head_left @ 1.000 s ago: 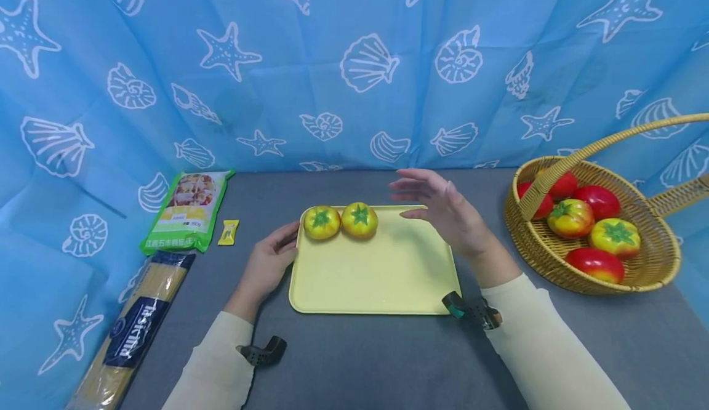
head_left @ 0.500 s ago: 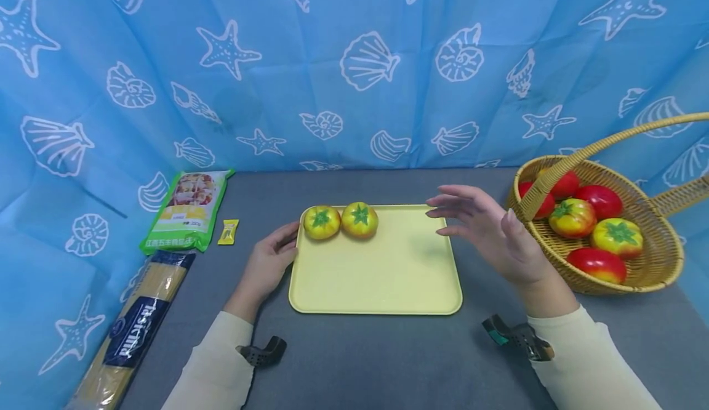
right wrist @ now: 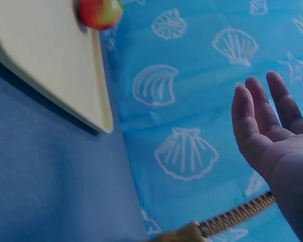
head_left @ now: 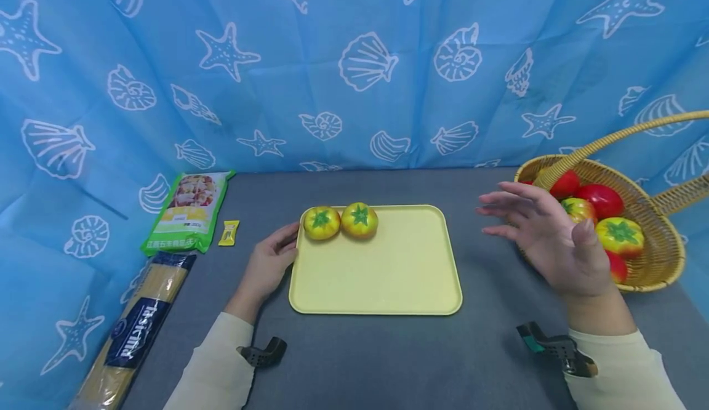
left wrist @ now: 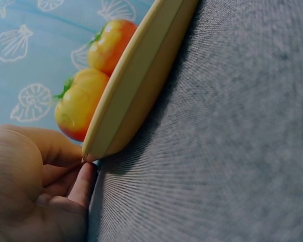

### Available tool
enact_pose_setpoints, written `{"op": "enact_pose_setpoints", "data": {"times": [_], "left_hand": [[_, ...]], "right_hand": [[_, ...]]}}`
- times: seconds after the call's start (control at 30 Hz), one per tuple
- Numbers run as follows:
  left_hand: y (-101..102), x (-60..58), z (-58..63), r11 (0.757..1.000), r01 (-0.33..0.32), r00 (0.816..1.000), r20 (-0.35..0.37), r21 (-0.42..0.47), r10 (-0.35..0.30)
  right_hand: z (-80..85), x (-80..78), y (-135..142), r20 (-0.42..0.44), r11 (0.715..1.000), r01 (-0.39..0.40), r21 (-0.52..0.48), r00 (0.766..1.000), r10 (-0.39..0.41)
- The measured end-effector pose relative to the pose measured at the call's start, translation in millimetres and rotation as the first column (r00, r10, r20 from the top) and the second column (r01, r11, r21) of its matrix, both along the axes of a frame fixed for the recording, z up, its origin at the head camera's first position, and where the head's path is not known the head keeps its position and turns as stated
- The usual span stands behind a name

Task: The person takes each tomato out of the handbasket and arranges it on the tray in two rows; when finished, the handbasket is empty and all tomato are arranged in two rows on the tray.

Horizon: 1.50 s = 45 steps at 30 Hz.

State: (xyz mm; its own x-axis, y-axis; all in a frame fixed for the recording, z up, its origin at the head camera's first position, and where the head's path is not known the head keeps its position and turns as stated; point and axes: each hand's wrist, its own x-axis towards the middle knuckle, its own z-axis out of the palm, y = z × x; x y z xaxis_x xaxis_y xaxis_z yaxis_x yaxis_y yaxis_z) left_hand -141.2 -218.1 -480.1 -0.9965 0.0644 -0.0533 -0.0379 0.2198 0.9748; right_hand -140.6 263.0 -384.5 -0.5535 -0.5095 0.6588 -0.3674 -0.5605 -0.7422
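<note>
Two yellow-orange tomatoes with green star-shaped tops, a left one and a right one, sit side by side at the back left of a pale yellow tray. My left hand pinches the tray's left rim; the left wrist view shows thumb and finger meeting at the tray edge. My right hand is raised, holding nothing, its fingers loosely extended. It is right of the tray and overlaps the front left of a wicker basket in the head view, hiding part of its contents.
In the basket lie red fruits and more tomatoes; its tall handle arches above. At left are a green food bag, a small yellow packet and a pasta pack. A blue curtain hangs behind the table.
My right hand has moved from above the tray's right back corner rightward to the front of the basket, staying empty. The left hand, tray and two tomatoes on it have stayed put.
</note>
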Motion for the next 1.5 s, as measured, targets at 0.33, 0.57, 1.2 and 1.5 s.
{"op": "enact_pose_setpoints", "data": {"times": [0.33, 0.57, 1.2, 1.5], "left_hand": [[-1, -2.2, 1.5, 1.000, 0.013, 1.000, -0.005, -0.021, -0.013], [-3, -1.7, -1.8, 1.000, 0.014, 1.000, -0.004, -0.010, -0.014], [0, -1.6, 0.9, 1.000, 0.012, 1.000, -0.009, -0.026, -0.013], [-1, -1.4, -3.1, 1.000, 0.010, 1.000, -0.002, -0.013, -0.010]], "right_hand": [[19.3, 6.1, 29, -0.016, 0.988, -0.008, -0.156, 1.000, 0.006], [17.4, 8.8, 55, 0.035, 0.966, 0.031, -0.257, 0.999, -0.023], [-18.3, 7.8, 118, 0.384, 0.630, 0.774, 0.061, 0.564, -0.731], [-16.2, 8.5, 110, 0.432, 0.549, 0.820, 0.163, 0.441, -0.786]]}}
